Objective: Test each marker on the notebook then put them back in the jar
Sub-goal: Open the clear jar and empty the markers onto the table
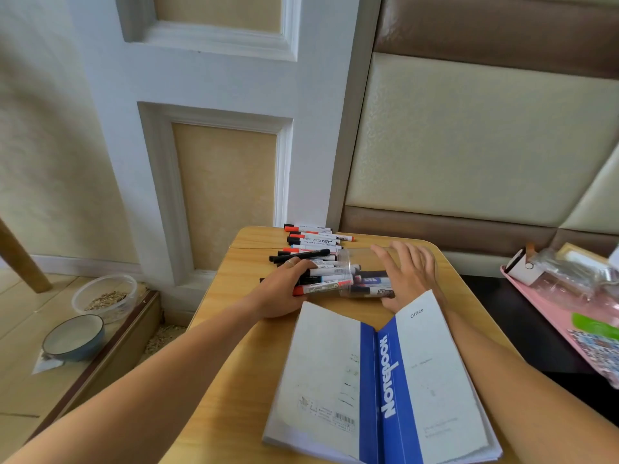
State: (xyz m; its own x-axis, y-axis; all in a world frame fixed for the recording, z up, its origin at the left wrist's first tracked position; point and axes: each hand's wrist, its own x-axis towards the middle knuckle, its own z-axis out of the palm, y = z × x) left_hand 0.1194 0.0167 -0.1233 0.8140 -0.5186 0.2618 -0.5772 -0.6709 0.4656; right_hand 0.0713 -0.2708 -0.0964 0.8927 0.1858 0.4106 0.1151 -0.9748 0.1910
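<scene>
Clear jar [365, 276] on side, rim blurred (markers [330, 279] half inside).

White panelled door [214, 128], padded wall [485, 128], wooden table [241, 363]

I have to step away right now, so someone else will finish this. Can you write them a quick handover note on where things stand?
Left hand: grips a bundle of markers, their ends inside the mouth of the jar.
Right hand: open, fingers spread, resting on the clear jar, which lies on its side on the table.
More loose markers lie piled behind the jar, at the table's far edge.
The notebook lies open face down, cover up, near the front edge.
Done: cannot tell which markers have been tested.
Left: test the rest, return all to the jar.
</scene>
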